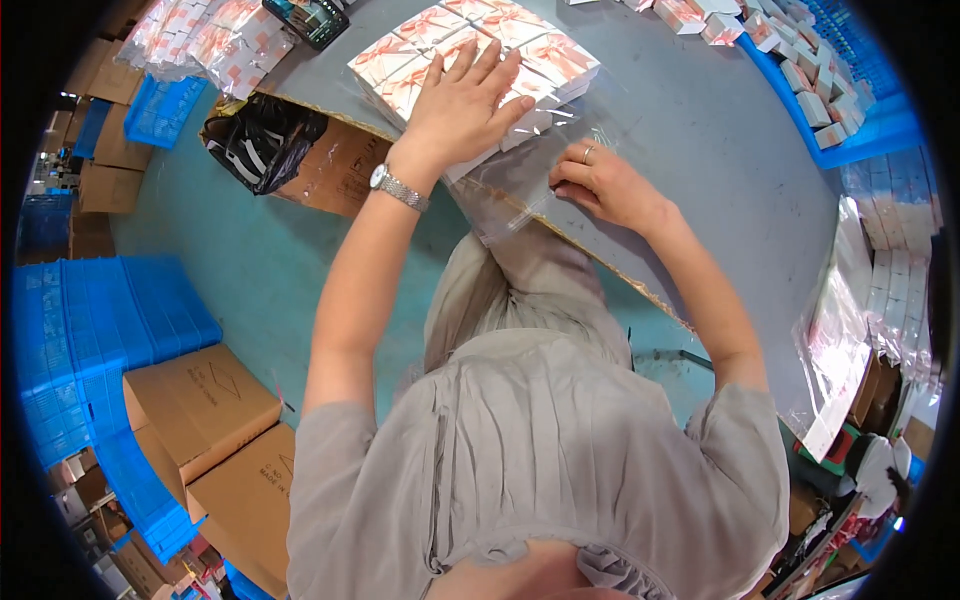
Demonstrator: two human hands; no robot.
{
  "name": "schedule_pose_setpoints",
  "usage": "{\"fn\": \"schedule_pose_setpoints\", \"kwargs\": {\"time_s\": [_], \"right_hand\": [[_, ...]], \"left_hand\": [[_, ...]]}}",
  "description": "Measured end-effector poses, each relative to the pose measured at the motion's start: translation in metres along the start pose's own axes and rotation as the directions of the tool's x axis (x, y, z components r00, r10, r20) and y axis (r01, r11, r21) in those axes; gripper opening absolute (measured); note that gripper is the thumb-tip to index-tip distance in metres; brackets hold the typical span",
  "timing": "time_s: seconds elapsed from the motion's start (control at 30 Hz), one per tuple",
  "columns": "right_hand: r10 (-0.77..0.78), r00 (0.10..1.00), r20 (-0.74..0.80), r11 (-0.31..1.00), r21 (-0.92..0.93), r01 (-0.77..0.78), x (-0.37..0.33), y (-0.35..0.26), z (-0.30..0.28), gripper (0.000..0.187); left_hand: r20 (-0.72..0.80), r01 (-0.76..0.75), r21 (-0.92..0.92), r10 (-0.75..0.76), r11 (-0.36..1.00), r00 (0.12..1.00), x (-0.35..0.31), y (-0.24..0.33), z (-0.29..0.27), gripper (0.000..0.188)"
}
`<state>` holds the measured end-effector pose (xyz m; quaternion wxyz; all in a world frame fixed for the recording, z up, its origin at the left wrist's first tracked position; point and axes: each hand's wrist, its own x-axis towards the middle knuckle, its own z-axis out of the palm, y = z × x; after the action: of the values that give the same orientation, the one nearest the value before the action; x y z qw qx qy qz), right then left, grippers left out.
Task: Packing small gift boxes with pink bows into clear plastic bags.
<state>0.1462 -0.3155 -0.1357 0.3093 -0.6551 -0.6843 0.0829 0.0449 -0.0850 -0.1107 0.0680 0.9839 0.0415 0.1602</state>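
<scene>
Near the table's front edge lies a block of small white boxes with pink bow prints, packed side by side. My left hand rests flat on top of it, fingers spread, a watch on the wrist. Clear plastic bag film covers the block's near right corner and hangs past the table edge toward my lap. To the right of the block, my right hand has its fingers curled in a pinch on the loose film. The fingertips are partly hidden.
A phone and wrapped box packs lie at the far left. Loose boxes fill a blue crate at the far right. Under the table stands an open carton; blue crates and cartons are stacked at left.
</scene>
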Motion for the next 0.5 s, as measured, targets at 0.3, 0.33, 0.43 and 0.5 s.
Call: {"fn": "schedule_pose_setpoints", "kwargs": {"time_s": [0.3,0.33,0.43,0.5], "right_hand": [[-0.038,0.989,0.146,0.956,-0.284,0.079,0.004,0.003,0.003,0.012],[-0.031,0.99,0.139,0.955,-0.288,0.071,0.001,0.0,-0.001,0.012],[0.015,0.954,0.299,0.983,-0.179,0.04,-0.026,-0.023,-0.015,0.012],[0.1,0.942,0.32,0.983,-0.179,-0.044,-0.07,-0.063,-0.022,0.013]], "left_hand": [[0.069,-0.028,0.071,0.023,0.997,0.997,0.004,0.005,-0.004,0.081],[0.07,-0.046,0.081,0.041,0.996,0.997,0.007,0.002,-0.002,0.081],[0.078,-0.101,0.067,0.096,0.993,0.992,0.011,-0.006,-0.001,0.079],[0.076,-0.127,0.047,0.123,0.991,0.989,0.013,-0.02,-0.004,0.077]]}}
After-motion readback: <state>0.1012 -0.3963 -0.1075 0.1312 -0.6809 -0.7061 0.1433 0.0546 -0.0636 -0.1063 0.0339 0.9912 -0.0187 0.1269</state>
